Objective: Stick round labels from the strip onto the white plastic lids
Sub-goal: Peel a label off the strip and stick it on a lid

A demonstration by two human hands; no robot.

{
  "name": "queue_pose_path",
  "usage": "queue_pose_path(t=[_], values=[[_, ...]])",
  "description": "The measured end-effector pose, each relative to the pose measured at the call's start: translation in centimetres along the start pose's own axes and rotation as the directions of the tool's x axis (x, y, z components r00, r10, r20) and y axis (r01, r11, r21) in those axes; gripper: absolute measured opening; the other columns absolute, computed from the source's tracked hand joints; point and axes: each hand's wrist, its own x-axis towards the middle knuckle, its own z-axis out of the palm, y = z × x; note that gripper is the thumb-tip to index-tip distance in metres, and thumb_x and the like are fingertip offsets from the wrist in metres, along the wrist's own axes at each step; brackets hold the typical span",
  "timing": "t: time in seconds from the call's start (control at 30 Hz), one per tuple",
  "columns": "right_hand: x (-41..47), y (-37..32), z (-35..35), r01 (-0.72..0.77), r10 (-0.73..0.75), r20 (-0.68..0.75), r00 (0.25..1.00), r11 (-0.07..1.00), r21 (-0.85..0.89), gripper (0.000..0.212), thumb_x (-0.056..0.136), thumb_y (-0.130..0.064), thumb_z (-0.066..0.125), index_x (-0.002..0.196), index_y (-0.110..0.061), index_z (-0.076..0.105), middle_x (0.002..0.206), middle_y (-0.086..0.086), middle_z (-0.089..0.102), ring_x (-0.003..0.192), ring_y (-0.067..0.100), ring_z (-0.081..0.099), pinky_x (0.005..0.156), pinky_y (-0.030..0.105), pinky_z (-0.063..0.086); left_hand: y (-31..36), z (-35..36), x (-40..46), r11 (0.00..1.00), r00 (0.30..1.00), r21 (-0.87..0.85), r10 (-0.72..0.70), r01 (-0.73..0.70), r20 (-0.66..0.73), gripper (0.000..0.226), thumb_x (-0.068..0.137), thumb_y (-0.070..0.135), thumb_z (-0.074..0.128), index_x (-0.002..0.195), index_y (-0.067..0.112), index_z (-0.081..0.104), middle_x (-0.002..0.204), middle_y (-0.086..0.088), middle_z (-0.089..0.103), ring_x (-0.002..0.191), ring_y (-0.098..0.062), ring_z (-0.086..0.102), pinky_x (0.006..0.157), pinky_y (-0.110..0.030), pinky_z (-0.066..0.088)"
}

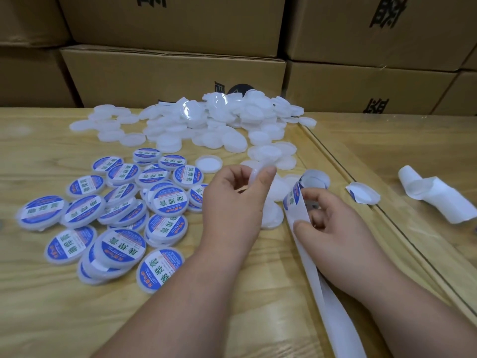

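Behind the surface [51, 293]: stacked cartons [173, 73], brown, black print, forming a wall.
Surface: pale wood grain, with a raised edge strip running diagonally on its right side.
Plain lids [206, 120]: white plastic, a loose heap at the far middle of the surface, a few strays trailing toward the near side.
Labelled lids [113, 215]: blue-and-white round labels, piled on the surface's left half, several overlapping.
Strip [317, 285]: white backing, running from the near right edge of the surface up to the right hand, one blue label showing at its top end.
Spent backing [436, 195]: crumpled, beyond the edge strip, far right.
Left hand [232, 200]: centre of the surface, fingers curled, pinching one plain lid [258, 174] upright between thumb and fingers.
Right hand [330, 226]: just right of the left, thumb and fingers pinching the strip.
Loose label [362, 193]: curled, lying on the edge strip.
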Motion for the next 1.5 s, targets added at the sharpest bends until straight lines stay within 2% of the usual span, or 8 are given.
queue_pose_path(t=[0.13, 0.3, 0.43, 0.7, 0.83, 1.07, 1.23, 1.5], values=[[0.1, 0.1, 0.1, 0.003, 0.000, -0.059, 0.998, 0.999, 0.038, 0.024, 0.089, -0.018, 0.058, 0.098, -0.040, 0.065, 0.068, 0.010, 0.061, 0.056, 0.014, 0.052, 0.059, 0.034, 0.045, -0.2, 0.1, 0.2, 0.999, 0.998, -0.029, -0.035, 0.036, 0.049, 0.026, 0.087, 0.019, 0.062, 0.064, 0.030, 0.055, 0.105, 0.026, 0.071, 0.087, 0.001, 0.069, 0.070, -0.019, 0.052], [0.4, 0.1, 0.4, 0.067, -0.044, -0.193, 0.980, 0.991, 0.113, 0.014, 0.090, -0.013, 0.065, 0.085, -0.025, 0.072, 0.066, -0.011, 0.067, 0.054, 0.000, 0.055, 0.051, 0.009, 0.041, 0.1, 0.6, -0.6, 0.985, 0.962, 0.117, 0.097, -0.130, 0.256, 0.034, 0.088, 0.017, 0.062, 0.093, 0.049, 0.051, 0.094, 0.019, 0.071, 0.089, -0.002, 0.067, 0.070, -0.018, 0.052], [0.6, -0.3, 0.6, 0.080, -0.038, -0.174, 0.984, 0.967, 0.240, 0.011, 0.093, -0.011, 0.066, 0.090, -0.019, 0.074, 0.072, -0.011, 0.072, 0.062, -0.001, 0.065, 0.056, 0.009, 0.046, 0.0, 0.6, -0.7, 0.961, 0.933, 0.229, 0.067, -0.156, 0.354, 0.035, 0.087, 0.025, 0.074, 0.108, 0.048, 0.057, 0.099, 0.023, 0.069, 0.099, -0.004, 0.065, 0.087, -0.041, 0.057], [1.0, -0.3, 0.1, 0.047, -0.047, -0.009, 0.999, 0.941, 0.334, 0.014, 0.082, -0.023, 0.065, 0.091, -0.028, 0.075, 0.082, -0.002, 0.075, 0.075, 0.007, 0.070, 0.062, 0.016, 0.051, -0.3, 0.5, -0.7, 0.962, 0.941, 0.220, 0.084, -0.163, 0.328, 0.026, 0.091, 0.019, 0.072, 0.103, 0.041, 0.063, 0.095, 0.024, 0.069, 0.105, 0.000, 0.064, 0.091, -0.014, 0.045], [1.3, 0.1, 0.0, 0.049, -0.039, -0.038, 0.998, 0.955, 0.294, 0.024, 0.074, -0.021, 0.058, 0.088, -0.033, 0.073, 0.072, 0.001, 0.063, 0.065, 0.016, 0.055, 0.060, 0.030, 0.044, -0.3, 0.6, -0.7, 0.957, 0.948, 0.225, 0.109, -0.181, 0.297, 0.028, 0.092, 0.016, 0.068, 0.097, 0.043, 0.065, 0.095, 0.024, 0.068, 0.101, -0.003, 0.064, 0.089, -0.022, 0.051], [1.2, -0.1, -0.2, 0.049, -0.049, -0.009, 0.999, 0.952, 0.302, 0.032, 0.072, -0.015, 0.054, 0.094, -0.028, 0.073, 0.077, 0.033, 0.052, 0.069, 0.026, 0.045, 0.065, 0.039, 0.039, 0.3, 0.5, -0.5, 0.981, 0.986, 0.124, 0.138, -0.149, 0.090, 0.028, 0.085, 0.014, 0.051, 0.084, 0.039, 0.064, 0.079, 0.024, 0.064, 0.068, 0.002, 0.058, 0.058, -0.009, 0.043], [1.2, 0.2, -0.3, 0.041, -0.036, -0.022, 0.999, 0.947, 0.319, 0.032, 0.072, -0.017, 0.054, 0.094, -0.033, 0.072, 0.072, 0.019, 0.050, 0.067, 0.024, 0.044, 0.062, 0.036, 0.040, 0.5, 0.1, -0.1, 0.998, 0.995, 0.007, 0.055, -0.055, -0.084, 0.036, 0.088, 0.008, 0.045, 0.077, 0.033, 0.069, 0.075, 0.025, 0.066, 0.054, 0.000, 0.050, 0.050, -0.016, 0.043], [1.3, 0.2, 0.0, 0.348, -0.297, -0.314, 0.902, 0.929, 0.122, 0.021, 0.086, -0.013, 0.064, 0.094, -0.032, 0.066, 0.071, -0.003, 0.054, 0.057, 0.013, 0.049, 0.057, 0.018, 0.044, 1.0, 0.2, -0.7, 0.999, 0.997, 0.040, -0.019, 0.016, 0.077, 0.027, 0.072, 0.020, 0.047, 0.070, 0.031, 0.072, 0.079, 0.019, 0.070, 0.067, -0.005, 0.059, 0.057, -0.013, 0.043]])
